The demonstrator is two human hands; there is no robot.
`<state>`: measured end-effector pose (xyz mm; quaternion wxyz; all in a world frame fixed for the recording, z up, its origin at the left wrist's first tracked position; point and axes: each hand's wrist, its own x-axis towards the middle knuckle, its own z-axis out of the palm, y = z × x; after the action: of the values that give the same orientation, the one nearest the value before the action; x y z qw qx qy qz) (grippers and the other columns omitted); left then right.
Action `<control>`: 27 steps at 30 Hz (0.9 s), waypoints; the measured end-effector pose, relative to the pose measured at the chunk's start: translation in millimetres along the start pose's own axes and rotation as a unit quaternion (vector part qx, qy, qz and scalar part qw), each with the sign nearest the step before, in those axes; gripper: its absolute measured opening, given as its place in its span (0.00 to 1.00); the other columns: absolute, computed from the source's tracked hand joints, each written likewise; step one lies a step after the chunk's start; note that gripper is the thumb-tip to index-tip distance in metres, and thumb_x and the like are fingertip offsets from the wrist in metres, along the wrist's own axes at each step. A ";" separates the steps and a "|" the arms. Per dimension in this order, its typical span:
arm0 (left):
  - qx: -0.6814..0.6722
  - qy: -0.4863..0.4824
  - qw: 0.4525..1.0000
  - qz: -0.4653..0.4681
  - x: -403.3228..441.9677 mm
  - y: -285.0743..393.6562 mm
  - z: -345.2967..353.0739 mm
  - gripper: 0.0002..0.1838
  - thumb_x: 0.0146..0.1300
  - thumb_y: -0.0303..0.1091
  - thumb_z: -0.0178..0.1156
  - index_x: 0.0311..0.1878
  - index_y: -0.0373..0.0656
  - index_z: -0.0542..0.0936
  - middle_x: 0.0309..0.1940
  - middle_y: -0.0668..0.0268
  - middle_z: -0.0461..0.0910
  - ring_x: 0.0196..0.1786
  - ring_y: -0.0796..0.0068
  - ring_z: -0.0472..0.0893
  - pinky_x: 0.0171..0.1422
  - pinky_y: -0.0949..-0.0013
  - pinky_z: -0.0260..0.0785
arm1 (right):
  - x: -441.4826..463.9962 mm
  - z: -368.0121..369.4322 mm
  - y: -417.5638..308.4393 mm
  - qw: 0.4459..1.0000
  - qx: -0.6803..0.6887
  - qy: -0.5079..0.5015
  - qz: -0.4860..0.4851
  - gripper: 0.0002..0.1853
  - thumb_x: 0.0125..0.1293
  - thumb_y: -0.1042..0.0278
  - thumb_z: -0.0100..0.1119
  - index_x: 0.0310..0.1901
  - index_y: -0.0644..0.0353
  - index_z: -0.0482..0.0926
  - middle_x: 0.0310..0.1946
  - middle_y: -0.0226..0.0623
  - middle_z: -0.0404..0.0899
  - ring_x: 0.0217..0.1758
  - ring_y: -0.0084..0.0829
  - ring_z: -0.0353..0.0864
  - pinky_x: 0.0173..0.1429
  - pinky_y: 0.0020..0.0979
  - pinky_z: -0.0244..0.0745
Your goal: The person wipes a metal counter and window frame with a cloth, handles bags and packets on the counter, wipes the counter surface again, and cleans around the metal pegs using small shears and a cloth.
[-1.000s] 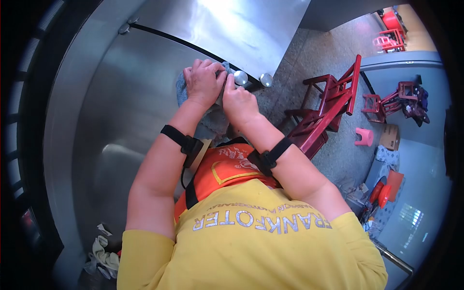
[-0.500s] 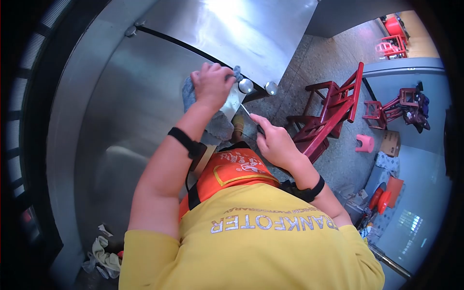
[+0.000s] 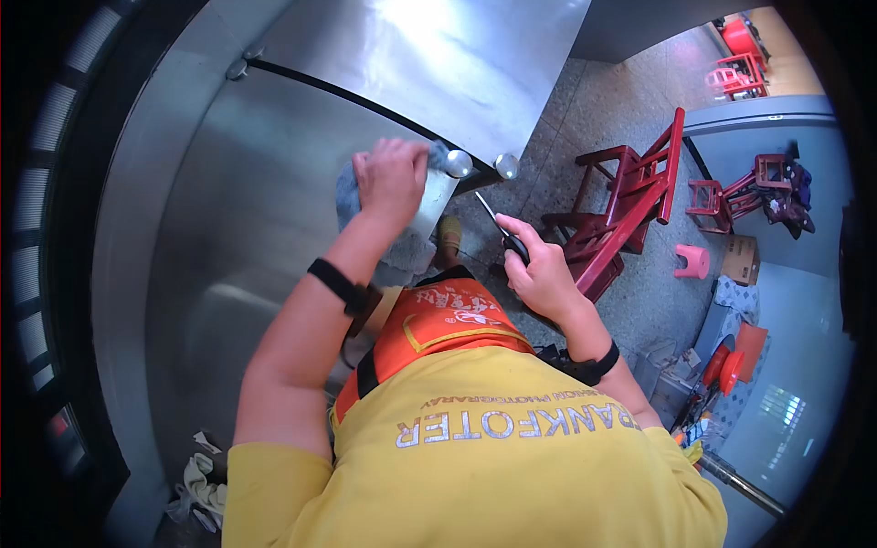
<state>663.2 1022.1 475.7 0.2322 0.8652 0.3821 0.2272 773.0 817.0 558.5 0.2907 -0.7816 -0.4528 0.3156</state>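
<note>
My left hand [image 3: 393, 183] is closed on a grey-blue cloth [image 3: 347, 194], which rests on a stainless-steel surface [image 3: 247, 183] near its corner. Part of the cloth pokes out past my fingers toward a round metal knob [image 3: 459, 164]. In my right hand [image 3: 545, 277], fingers wrap round the black handle of a thin-bladed metal tool [image 3: 489, 210]; its exact kind is unclear. The blade points up and left, off the corner of the steel surface and apart from the cloth.
A second steel surface [image 3: 457, 82] lies beyond a dark gap, with another round knob [image 3: 505, 165] at its corner. Red wooden chairs [image 3: 630, 205] stand at the right, near a pink stool [image 3: 692, 262] and cardboard box [image 3: 740, 259]. Pale cloths [image 3: 203, 484] lie at lower left.
My right hand has moved slightly right and down with the tool, its blade now farther from the steel corner. My left hand has shifted slightly down and left with the cloth.
</note>
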 end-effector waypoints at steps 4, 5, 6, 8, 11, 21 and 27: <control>0.027 -0.028 0.995 0.097 17.5 11.5 7.8 0.06 0.61 0.35 0.57 0.37 0.54 0.83 0.34 0.74 0.80 0.46 0.71 0.76 0.52 0.60 0.58 | -3.8 -0.5 7.1 1.000 0.007 0.002 0.016 0.24 0.64 0.76 0.49 0.63 0.55 0.69 0.18 0.34 0.75 0.20 0.25 0.79 0.28 0.29 0.74; 0.027 -0.033 0.994 0.098 14.0 10.2 9.2 0.06 0.61 0.35 0.57 0.37 0.54 0.83 0.34 0.74 0.80 0.46 0.71 0.76 0.52 0.60 0.58 | -5.6 0.8 9.0 1.000 0.011 0.001 0.021 0.24 0.64 0.76 0.49 0.63 0.55 0.69 0.18 0.34 0.75 0.20 0.25 0.79 0.28 0.29 0.74; 0.031 -0.034 0.992 0.118 10.9 7.2 9.7 0.06 0.60 0.35 0.57 0.37 0.54 0.83 0.34 0.74 0.80 0.46 0.71 0.75 0.52 0.59 0.58 | -5.3 1.3 10.8 1.000 0.009 0.006 0.007 0.24 0.64 0.76 0.49 0.63 0.55 0.69 0.18 0.34 0.75 0.20 0.25 0.79 0.28 0.28 0.74; 0.036 -0.030 0.989 0.142 8.4 0.2 4.8 0.06 0.60 0.34 0.57 0.37 0.54 0.83 0.34 0.74 0.80 0.46 0.72 0.75 0.52 0.59 0.58 | -2.4 0.2 7.9 1.000 0.008 0.015 -0.011 0.24 0.64 0.76 0.49 0.63 0.55 0.69 0.18 0.34 0.75 0.20 0.24 0.79 0.28 0.28 0.74; 0.086 -0.109 0.974 0.181 -21.7 0.8 -8.4 0.07 0.59 0.33 0.57 0.37 0.54 0.83 0.34 0.74 0.80 0.46 0.72 0.76 0.53 0.57 0.58 | -1.1 -2.3 0.7 0.999 0.034 -0.001 0.037 0.22 0.61 0.76 0.51 0.59 0.58 0.70 0.27 0.54 0.77 0.29 0.49 0.81 0.35 0.38 0.74; -0.054 -0.021 0.998 -0.036 -23.1 18.1 -39.8 0.09 0.64 0.37 0.55 0.42 0.49 0.83 0.37 0.65 0.78 0.48 0.62 0.74 0.51 0.56 0.63 | -12.4 -15.6 7.2 0.996 0.065 0.043 0.050 0.21 0.62 0.75 0.51 0.59 0.59 0.71 0.26 0.51 0.77 0.28 0.44 0.82 0.36 0.35 0.75; 0.173 -0.009 0.984 0.053 -27.9 -6.7 -3.0 0.27 0.61 0.40 0.58 0.65 0.49 0.70 0.53 0.63 0.68 0.59 0.56 0.63 0.62 0.51 0.53 | -28.9 -11.1 36.5 0.992 0.082 0.085 0.036 0.22 0.64 0.75 0.50 0.61 0.55 0.71 0.19 0.31 0.76 0.21 0.22 0.78 0.29 0.27 0.75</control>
<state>641.0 1005.4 468.2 0.0704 0.9132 0.3673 0.1618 789.2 774.0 545.1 0.3797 -0.7946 -0.3709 0.2947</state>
